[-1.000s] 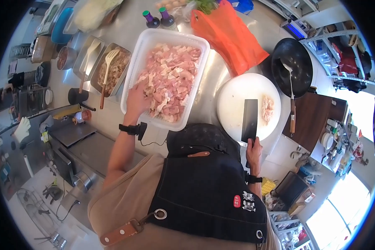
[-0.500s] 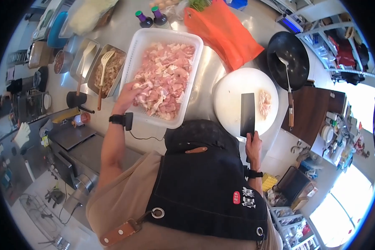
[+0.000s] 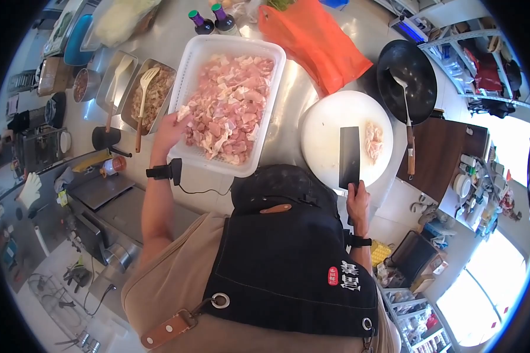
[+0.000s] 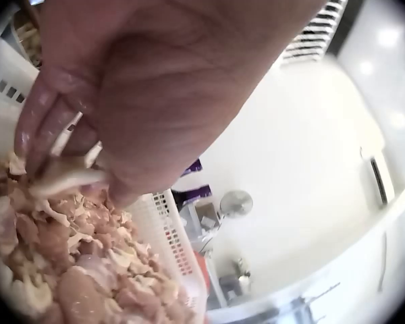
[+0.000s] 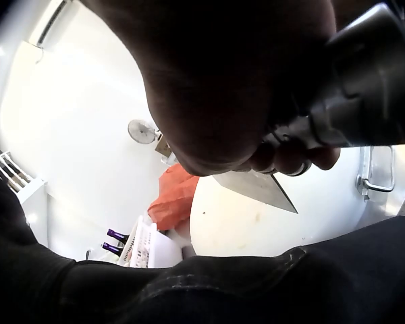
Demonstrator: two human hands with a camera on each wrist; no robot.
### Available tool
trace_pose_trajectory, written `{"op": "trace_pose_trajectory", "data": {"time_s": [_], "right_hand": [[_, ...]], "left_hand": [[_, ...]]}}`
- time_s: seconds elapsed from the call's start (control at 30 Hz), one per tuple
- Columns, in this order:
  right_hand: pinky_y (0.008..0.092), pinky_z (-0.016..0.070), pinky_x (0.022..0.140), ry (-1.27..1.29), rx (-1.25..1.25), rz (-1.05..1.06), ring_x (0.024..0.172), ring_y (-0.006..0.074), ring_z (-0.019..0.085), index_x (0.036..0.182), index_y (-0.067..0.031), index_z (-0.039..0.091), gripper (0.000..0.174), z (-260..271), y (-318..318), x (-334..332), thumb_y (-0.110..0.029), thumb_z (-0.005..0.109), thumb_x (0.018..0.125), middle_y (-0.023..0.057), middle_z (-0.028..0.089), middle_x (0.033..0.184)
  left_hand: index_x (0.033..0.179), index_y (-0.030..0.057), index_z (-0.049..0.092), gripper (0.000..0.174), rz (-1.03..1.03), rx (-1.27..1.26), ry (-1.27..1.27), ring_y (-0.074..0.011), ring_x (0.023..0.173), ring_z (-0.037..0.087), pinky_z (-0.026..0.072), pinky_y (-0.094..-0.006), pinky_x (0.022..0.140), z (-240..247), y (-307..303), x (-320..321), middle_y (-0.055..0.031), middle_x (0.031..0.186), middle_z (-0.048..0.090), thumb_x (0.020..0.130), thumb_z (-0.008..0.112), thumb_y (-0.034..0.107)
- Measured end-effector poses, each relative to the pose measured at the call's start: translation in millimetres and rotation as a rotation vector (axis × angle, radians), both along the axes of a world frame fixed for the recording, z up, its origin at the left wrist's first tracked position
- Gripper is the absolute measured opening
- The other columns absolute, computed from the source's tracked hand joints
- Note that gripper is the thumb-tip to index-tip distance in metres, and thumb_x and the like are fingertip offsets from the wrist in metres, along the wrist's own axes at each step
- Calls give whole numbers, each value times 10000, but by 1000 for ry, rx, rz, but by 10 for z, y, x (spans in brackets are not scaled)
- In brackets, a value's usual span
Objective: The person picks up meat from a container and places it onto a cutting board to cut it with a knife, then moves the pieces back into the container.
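A white perforated plastic basket (image 3: 275,76) holds a heap of raw chicken pieces (image 3: 232,97). My left hand (image 3: 169,130) is at the basket's left side, low over the heap. In the left wrist view its thumb and curled fingers (image 4: 37,128) pinch a pale, skin-edged chicken piece (image 4: 71,179). My right hand (image 3: 358,201) grips a cleaver (image 3: 350,154) by its handle; the broad dark blade lies over the round white cutting board (image 3: 324,126). A small portion of raw chicken (image 3: 374,143) sits on the board, right of the blade.
Right of the board stands a black wok (image 3: 415,70) with a ladle (image 3: 404,94). Behind lies an orange bag (image 3: 318,41); two bottles (image 3: 224,22) with green caps stand behind the basket. To the left are metal trays (image 3: 154,88) with wooden-handled utensils.
My left hand has moved left from within the chicken heap to the basket's left side, now with a piece in its fingers. The right hand and cleaver stay over the board.
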State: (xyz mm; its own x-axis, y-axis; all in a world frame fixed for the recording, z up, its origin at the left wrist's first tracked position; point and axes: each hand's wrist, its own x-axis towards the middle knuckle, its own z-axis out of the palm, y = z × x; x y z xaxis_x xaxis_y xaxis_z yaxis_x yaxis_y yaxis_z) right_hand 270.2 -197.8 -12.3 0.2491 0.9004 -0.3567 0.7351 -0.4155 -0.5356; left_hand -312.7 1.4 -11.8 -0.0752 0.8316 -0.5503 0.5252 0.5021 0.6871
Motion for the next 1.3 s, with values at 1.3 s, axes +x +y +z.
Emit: {"op": "trace_pose_trajectory", "data": {"time_s": [1.3], "right_hand": [[623, 467, 635, -28, 19, 13, 785, 569, 647, 1064, 5, 533, 235, -51, -46, 69, -222, 592, 1074, 335, 675, 816]], "left_hand": [[1451, -27, 551, 571, 70, 60, -659, -261, 1307, 647, 513, -364, 1128, -265, 392, 364, -195, 1408, 655, 897, 550, -163]]}}
